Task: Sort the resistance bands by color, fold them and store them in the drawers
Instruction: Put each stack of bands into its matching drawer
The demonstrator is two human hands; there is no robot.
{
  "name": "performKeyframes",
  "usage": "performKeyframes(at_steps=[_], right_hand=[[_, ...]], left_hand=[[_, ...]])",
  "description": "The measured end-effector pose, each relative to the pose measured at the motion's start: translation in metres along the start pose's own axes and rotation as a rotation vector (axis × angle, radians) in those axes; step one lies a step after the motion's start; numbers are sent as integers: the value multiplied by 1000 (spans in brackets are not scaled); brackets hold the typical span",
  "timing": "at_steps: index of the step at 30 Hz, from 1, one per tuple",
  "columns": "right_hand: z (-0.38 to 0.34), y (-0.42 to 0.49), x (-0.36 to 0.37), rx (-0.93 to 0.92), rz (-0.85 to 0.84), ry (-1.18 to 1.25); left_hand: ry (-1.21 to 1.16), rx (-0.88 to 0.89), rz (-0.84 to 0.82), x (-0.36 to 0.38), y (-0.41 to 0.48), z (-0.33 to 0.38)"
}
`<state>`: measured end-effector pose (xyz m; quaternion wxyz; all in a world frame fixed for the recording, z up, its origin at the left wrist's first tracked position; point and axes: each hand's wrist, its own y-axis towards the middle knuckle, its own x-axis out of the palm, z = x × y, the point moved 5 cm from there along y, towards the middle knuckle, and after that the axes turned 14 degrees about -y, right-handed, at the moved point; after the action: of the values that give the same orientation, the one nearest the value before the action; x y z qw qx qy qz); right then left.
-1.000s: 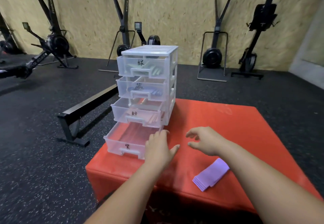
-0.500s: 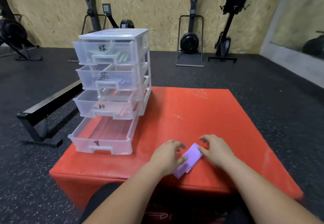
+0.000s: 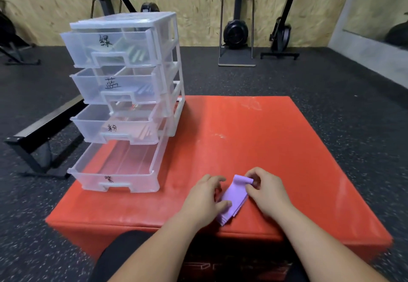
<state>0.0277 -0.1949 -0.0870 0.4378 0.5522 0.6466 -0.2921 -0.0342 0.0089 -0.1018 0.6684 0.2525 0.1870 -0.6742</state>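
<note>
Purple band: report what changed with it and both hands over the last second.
The left hand left the corner of the bottom drawer and came back to the purple band, gripping its left edge. The right hand drew back too; its fingers pinch the band's far end, now lifted and curled over. Unchanged: band near the front edge of the red box, bottom drawer pulled out.
</note>
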Motion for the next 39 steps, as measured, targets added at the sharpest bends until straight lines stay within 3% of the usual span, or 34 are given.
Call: performKeyframes(at_steps=[8,12,18,30,36,39], right_hand=[[-35,-4,-4,-89,-40,545],[-46,-10,-3,-101,-85,667],[-67,-13,10,-34,-165,820],[-207,-3,16,-280,-186,654],[-294,44,30,-473,-306,138],[-332,63,42,-538,-356,-183]], left_hand=[[-252,6,168,-19,-5,12],[-386,-45,184,-30,-9,9],[-395,33,280,-53,-18,12],[-675,-9,720,-159,-66,-19],[-682,-177,900,-218,-104,-75],[-626,-306,899,-235,-121,-107]])
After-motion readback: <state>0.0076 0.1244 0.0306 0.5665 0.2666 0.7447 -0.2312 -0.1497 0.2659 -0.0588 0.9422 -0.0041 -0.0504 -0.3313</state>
